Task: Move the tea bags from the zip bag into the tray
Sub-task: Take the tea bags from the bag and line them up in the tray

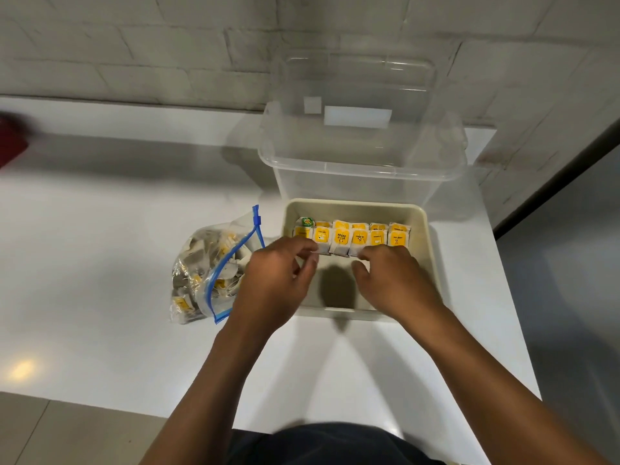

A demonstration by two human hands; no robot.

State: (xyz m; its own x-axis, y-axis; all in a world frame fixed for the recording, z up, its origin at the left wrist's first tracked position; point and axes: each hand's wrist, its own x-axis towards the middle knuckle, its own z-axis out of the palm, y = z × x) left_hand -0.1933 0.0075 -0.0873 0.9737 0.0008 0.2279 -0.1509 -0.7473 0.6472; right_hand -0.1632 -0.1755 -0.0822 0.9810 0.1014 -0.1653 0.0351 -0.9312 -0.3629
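Here, at frame centre, the left hand [280,280] and right hand [392,280] reach into the beige tray [432,263], fingertips pinching the front row of yellow-labelled tea bags [349,238]. Left lies the open zip bag [208,270], still holding bags; beyond stands a clear lidded container [362,156].

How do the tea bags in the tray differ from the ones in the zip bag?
The tea bags in the tray stand in neat rows along the far wall of the tray, yellow tags facing up; the tea bags in the zip bag lie in a jumbled heap. The tray's are uncovered; the zip bag's sit behind clear plastic. Both sets show yellow tags.
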